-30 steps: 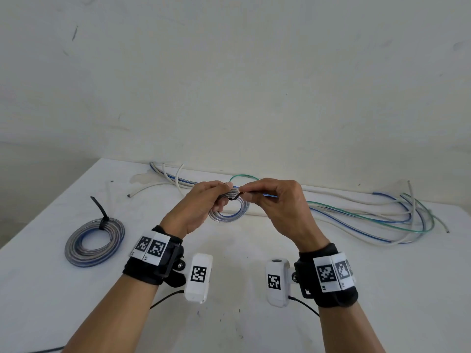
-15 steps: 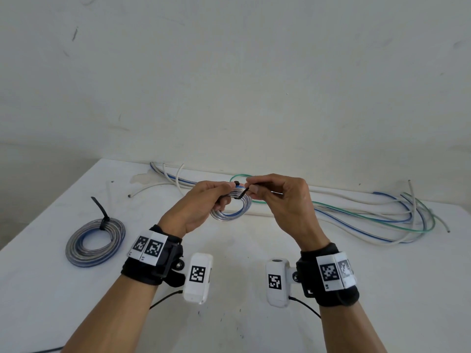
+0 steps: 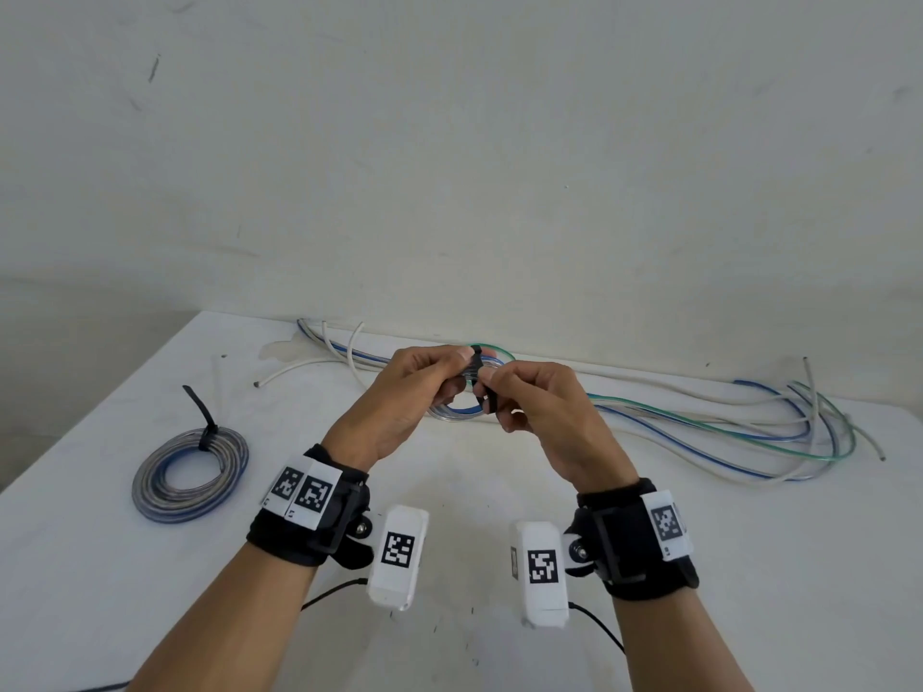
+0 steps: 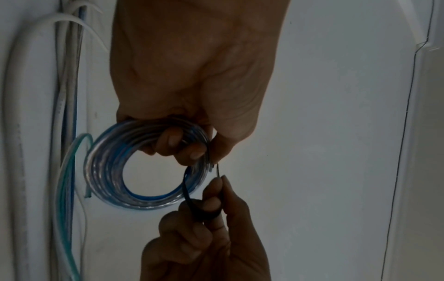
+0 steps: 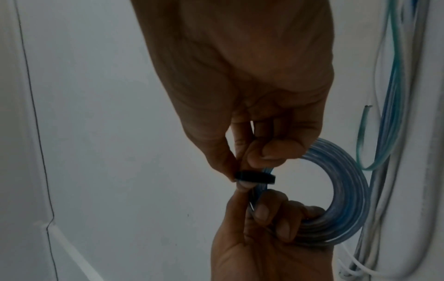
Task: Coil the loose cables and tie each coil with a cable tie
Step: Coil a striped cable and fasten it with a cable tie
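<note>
Your left hand (image 3: 399, 397) grips the small coil of clear, blue-cored cable (image 4: 144, 171), fingers curled through its opening and holding it above the white table (image 3: 474, 491). Your right hand (image 3: 544, 417) pinches the black plastic cable tie (image 4: 192, 197) between thumb and fingertips; the strap wraps the coil's strands just beside your left fingertips.

Half a second earlier the right hand sat level with the top of the coil, feeding the strap there. It is now lower and nearer to you, and the strap runs from the coil's top down into its pinch. By that shift, the tie appears to be passing around the bundle; whether its tail has entered the head cannot be told, since the fingers hide the joint.

Left of the held coil, well apart on the table, lies a larger grey-and-blue coil (image 3: 190, 474), already bound by a black tie with an upright tail. Behind and to the right of the held coil, loose white, blue and green cables (image 3: 724, 432) trail along the wall edge.

The second coil thus seems close to secured, and the loose cables remain to be coiled and tied.
</note>
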The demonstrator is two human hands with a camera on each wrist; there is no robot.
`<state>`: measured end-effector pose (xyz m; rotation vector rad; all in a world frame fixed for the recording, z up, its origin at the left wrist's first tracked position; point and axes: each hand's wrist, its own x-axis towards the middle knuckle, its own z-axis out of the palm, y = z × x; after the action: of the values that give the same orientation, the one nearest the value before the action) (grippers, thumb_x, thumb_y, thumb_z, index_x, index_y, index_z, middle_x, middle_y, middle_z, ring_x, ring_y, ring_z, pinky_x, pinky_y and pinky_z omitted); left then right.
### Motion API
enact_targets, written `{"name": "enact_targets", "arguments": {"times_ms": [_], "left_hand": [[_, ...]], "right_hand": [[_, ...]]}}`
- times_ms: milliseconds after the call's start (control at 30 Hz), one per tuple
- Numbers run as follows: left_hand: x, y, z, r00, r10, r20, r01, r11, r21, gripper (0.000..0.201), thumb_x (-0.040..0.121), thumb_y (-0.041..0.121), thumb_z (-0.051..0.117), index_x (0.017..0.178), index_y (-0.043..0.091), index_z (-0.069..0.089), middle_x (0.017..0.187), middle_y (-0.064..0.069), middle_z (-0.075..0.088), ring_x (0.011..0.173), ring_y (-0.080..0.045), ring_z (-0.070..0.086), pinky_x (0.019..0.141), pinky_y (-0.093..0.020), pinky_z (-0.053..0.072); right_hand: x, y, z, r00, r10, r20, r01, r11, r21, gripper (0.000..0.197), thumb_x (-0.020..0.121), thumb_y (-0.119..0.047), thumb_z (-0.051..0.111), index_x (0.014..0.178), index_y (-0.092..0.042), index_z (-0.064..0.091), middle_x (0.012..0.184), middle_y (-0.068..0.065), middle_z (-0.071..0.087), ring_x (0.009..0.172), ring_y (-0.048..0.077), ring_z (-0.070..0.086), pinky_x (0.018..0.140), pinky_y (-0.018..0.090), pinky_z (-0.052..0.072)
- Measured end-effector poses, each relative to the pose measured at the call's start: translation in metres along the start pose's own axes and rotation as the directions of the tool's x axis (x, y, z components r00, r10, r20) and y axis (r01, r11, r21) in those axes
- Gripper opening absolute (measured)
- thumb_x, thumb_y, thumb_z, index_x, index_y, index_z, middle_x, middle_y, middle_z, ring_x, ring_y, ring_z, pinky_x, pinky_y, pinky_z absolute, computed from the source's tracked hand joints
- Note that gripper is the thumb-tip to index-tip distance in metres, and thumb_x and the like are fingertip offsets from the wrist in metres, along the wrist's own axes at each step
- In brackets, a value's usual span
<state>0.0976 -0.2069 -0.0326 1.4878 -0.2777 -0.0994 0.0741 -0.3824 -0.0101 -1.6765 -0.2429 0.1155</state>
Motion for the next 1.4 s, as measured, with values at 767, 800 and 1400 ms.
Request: {"name": "enact_targets", "arguments": {"times_ms": [767,800,1400], "left_hand": [[-0.01,0.015,0.004,0.991,0.115,0.075,-0.127,0.974,0.188,0.031,0.108,0.019,0.046,0.12,0.013,0.074,0.071,-0.002,0.038,0.066,-0.012,0.033,0.066,-0.018,0.033],[-0.01,0.016,0.004,0.99,0.119,0.076,-0.132,0.972,0.195,0.031,0.108,0.019,0.046,0.12,0.012,0.074,0.069,0.0,0.038,0.065,-0.012,0.033,0.066,-0.018,0.033],[-0.014,0.017,0.009,0.992,0.069,0.106,-0.092,0.969,0.23,0.029,0.106,0.03,0.052,0.109,0.017,0.078,0.069,0.012,0.053,0.065,-0.008,0.037,0.068,-0.017,0.035]], "right_hand": [[0.0,-0.008,-0.006,0.978,0.208,-0.003,-0.203,0.96,0.192,0.042,0.097,-0.013,0.06,0.056,-0.017,0.07,0.068,0.005,0.061,0.053,0.011,0.045,0.055,0.02,0.041],[0.0,-0.008,-0.006,0.977,0.212,-0.005,-0.207,0.958,0.2,0.043,0.097,-0.013,0.06,0.055,-0.017,0.07,0.068,0.005,0.06,0.053,0.011,0.045,0.054,0.02,0.041],[0.0,-0.002,0.001,0.947,-0.025,-0.321,0.05,0.996,0.07,0.044,0.082,-0.022,0.084,0.114,-0.01,0.058,0.065,0.011,0.07,0.05,0.014,0.062,0.056,0.023,0.055]]}}
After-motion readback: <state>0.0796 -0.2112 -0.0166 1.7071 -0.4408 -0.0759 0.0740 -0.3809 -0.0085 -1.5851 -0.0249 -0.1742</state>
